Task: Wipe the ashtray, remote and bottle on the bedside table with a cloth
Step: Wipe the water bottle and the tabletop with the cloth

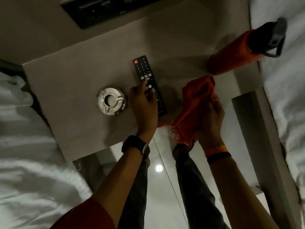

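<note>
The left hand reaches onto the remote on the worktop, grip released; the right hand clutches the cloth.

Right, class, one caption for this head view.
Left hand reaches the black remote beside a round metal ashtray; right hand grips an orange cloth.

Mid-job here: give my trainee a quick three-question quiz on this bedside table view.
1. True or false: the right hand holds the orange cloth.
2. Which item is the left hand touching: A ashtray, B remote, C bottle?
3. Fill in: the ashtray sits to the ___ of the remote in the picture.

Key: 1 true; 2 B; 3 left.
</note>
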The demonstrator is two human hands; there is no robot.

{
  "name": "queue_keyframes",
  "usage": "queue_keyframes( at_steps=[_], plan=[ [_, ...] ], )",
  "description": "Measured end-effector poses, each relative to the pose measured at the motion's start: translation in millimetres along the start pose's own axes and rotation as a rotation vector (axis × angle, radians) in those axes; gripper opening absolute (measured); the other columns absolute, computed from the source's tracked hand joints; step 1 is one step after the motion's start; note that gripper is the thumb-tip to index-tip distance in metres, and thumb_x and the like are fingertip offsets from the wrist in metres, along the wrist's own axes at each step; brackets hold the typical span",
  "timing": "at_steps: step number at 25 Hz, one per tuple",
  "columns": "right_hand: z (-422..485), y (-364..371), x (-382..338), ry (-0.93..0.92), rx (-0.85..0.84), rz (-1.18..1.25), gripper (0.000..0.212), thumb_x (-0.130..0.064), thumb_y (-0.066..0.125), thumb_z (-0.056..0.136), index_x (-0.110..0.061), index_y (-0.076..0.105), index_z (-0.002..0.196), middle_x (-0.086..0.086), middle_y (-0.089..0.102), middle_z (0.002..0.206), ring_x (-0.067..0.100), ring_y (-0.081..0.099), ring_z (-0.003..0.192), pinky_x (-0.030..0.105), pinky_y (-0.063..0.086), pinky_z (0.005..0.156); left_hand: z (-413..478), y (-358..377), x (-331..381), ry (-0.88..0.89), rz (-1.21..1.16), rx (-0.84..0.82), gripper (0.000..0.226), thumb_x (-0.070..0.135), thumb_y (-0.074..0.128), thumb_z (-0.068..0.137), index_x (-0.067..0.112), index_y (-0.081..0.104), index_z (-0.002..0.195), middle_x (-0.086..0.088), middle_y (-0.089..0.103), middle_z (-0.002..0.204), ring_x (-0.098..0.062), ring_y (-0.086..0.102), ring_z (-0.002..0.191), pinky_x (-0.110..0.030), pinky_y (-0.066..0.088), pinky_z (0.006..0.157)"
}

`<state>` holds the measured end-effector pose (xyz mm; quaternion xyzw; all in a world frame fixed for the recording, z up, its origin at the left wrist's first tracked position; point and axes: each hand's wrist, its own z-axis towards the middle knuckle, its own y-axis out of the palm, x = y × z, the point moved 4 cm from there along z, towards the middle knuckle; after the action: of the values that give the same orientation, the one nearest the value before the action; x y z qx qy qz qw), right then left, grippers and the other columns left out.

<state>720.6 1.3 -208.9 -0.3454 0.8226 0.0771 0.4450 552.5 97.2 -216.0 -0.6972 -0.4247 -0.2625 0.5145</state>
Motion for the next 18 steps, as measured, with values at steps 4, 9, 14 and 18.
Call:
queue_keyframes(
  at_steps=[4,9,14,18],
  plan=[
    [17,-53,-14,0.137,0.052,0.193,0.021,-0.01,0.042,0.103,-0.013,0.056,0.117,-0.003,0.061,0.089,0.01,0.059,0.073,0.026,0.051,0.069,-21,41,100,0.429,0.115,-0.073,0.041,0.022,0.059,0.097,0.011,0.058,0.136,-0.017,0.057,0.127,-0.027,0.055,0.116,-0.037,0.054,0.092],
    [47,-103,-53,0.135,0.131,0.384,0.031,-0.011,0.039,0.103,-0.018,0.054,0.13,0.013,0.065,0.12,0.028,0.064,0.102,0.041,0.055,0.094,-32,114,207,1.141,0.582,-0.284,0.064,0.043,0.063,0.088,0.02,0.047,0.146,-0.016,0.051,0.148,-0.037,0.043,0.14,-0.048,0.044,0.11],
    [63,-85,-98,-0.179,0.155,0.514,0.027,-0.015,0.043,0.101,-0.017,0.054,0.126,0.012,0.062,0.126,0.032,0.064,0.112,0.06,0.054,0.098,17,123,214,1.08,0.786,-0.395,0.046,0.024,0.051,0.1,0.023,0.044,0.146,-0.015,0.04,0.153,-0.037,0.041,0.134,-0.034,0.039,0.108],
    [65,3,-120,-0.623,-0.138,-0.11,0.039,-0.034,0.047,0.098,-0.032,0.041,0.137,-0.013,0.05,0.146,0.039,0.04,0.138,0.065,0.028,0.115,61,95,195,0.73,0.573,-0.361,0.037,0.016,0.047,0.1,0.002,0.048,0.133,-0.025,0.042,0.137,-0.037,0.042,0.125,-0.033,0.032,0.106]
  ],
)
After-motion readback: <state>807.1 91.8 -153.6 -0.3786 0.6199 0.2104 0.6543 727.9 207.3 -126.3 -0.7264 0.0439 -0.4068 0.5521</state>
